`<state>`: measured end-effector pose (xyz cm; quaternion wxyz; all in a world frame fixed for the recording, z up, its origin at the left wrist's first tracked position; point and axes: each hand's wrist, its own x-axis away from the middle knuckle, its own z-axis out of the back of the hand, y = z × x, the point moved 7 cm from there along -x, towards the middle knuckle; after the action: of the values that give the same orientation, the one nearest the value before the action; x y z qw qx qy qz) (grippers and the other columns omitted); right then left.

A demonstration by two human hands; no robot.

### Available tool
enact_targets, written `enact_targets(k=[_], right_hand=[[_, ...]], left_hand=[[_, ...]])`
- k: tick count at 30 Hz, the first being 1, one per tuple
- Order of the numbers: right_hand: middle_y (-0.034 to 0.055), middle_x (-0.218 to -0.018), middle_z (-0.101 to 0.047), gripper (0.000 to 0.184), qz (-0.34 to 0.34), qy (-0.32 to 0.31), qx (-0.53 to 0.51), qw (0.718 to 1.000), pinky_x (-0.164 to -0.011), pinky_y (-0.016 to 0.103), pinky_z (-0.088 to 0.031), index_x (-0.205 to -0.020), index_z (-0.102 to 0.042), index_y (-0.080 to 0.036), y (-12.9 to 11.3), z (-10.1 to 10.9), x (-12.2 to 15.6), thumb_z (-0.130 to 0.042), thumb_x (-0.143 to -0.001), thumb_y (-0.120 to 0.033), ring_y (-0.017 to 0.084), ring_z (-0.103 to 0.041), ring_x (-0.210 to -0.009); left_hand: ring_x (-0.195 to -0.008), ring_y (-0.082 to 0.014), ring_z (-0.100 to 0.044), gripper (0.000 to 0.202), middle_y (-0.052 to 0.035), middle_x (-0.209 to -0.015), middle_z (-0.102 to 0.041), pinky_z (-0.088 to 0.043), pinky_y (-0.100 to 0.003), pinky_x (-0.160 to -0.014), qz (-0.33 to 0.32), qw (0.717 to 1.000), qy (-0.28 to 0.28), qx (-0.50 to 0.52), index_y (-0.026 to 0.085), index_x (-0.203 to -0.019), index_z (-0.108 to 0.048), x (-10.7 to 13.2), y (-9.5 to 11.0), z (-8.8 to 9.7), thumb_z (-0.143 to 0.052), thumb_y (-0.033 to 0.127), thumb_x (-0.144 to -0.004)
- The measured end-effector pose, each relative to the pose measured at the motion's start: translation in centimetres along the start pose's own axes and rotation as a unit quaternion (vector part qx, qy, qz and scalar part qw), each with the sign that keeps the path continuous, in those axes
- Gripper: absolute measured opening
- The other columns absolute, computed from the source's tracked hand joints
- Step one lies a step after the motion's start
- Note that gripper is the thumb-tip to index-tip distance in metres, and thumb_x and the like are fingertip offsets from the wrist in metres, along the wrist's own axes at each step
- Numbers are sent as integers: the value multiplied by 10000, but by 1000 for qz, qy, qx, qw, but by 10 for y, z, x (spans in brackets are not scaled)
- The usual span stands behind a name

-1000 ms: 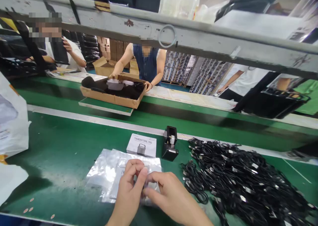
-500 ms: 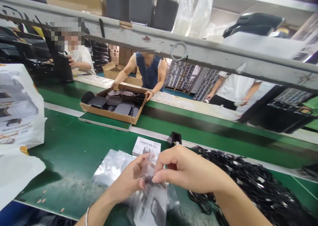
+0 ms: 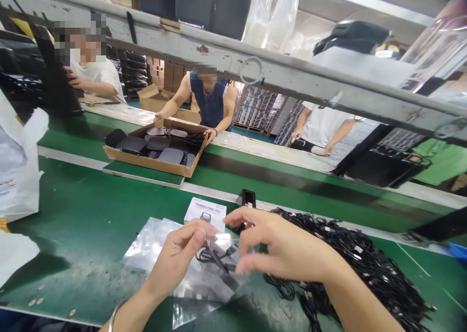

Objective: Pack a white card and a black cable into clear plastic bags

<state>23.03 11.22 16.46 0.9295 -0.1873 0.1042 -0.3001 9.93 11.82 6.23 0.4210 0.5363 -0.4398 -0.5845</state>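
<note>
My left hand (image 3: 182,254) pinches the top edge of a clear plastic bag (image 3: 204,286) between thumb and fingers. A coiled black cable (image 3: 215,256) shows in the bag. My right hand (image 3: 270,244) is at the bag's right side, fingers spread and curved, holding nothing that I can see; whether a fingertip touches the plastic I cannot tell. Behind my hands lies a white printed leaflet stack (image 3: 205,210) marked "THUNDER TRAIL PRO". More clear bags (image 3: 146,244) lie flat left of my left hand.
A large heap of black cables (image 3: 357,269) covers the green table on the right. A black tape dispenser (image 3: 248,198) stands behind the leaflets. Across the belt, a person holds a cardboard box (image 3: 153,164) of dark parts. White wrapping (image 3: 18,176) stands at left.
My right hand has let go of the bag and opened, moving slightly right. The bag has turned, so the cable shows instead of the printed leaflet. The view has shifted right.
</note>
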Motion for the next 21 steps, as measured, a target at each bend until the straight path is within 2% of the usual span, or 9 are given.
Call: enact_targets(k=[2,4,8,10,13,18,21], right_hand=[[16,-1077,-566,143,-18,16,5,1000,-820,275,-432,-674,-667,-231,3,-1,2,-627,-745,-349,173,-549,-958],[16,-1068,-574,149,-25,45,-1,999,-813,263,-435,-688,-667,-230,3,-1,4,-606,-765,-342,163,-556,-946],[3,-1085,-571,134,0,70,-17,997,-817,241,-430,-698,-665,-240,-6,-2,11,-608,-764,-341,150,-550,-958],[9,-1083,-569,140,3,76,-12,997,-830,253,-421,-697,-662,-237,-6,-3,13,-605,-766,-344,156,-539,-971],[26,-1083,-562,172,-29,107,-8,994,-843,277,-413,-682,-644,-217,5,-1,16,-571,-798,-321,164,-528,-980],[22,-1119,-546,157,-14,65,-17,998,-877,287,-388,-734,-651,-227,15,-10,16,-647,-719,-383,173,-510,-1018],[11,-1047,-589,147,-9,21,21,1000,-846,281,-386,-755,-666,-234,19,-21,14,-606,-762,-368,162,-533,-968]], left_hand=[[-743,-173,-554,289,-28,-750,-613,-437,-286,-698,-20,999,21,-27,196,-748,-636,1,5,1,-434,373,-855],[-714,-156,-547,271,-10,-714,-591,-430,-262,-669,-43,996,69,-47,202,-730,-611,4,11,5,-427,350,-863],[-680,-152,-534,262,0,-675,-571,-420,-257,-640,-110,979,152,-83,204,-703,-575,12,26,10,-417,333,-867],[-660,-150,-529,275,1,-656,-569,-416,-251,-610,-103,976,163,-104,201,-686,-566,11,28,9,-414,344,-865],[-632,-140,-516,299,8,-630,-556,-417,-235,-584,-61,974,180,-120,196,-660,-557,8,22,9,-403,351,-864],[-603,-125,-521,299,20,-613,-563,-434,-215,-584,-55,978,169,-112,200,-649,-558,4,13,6,-405,348,-859],[-579,-127,-528,292,23,-588,-568,-440,-210,-557,-42,976,182,-111,203,-638,-562,3,6,6,-434,372,-837]])
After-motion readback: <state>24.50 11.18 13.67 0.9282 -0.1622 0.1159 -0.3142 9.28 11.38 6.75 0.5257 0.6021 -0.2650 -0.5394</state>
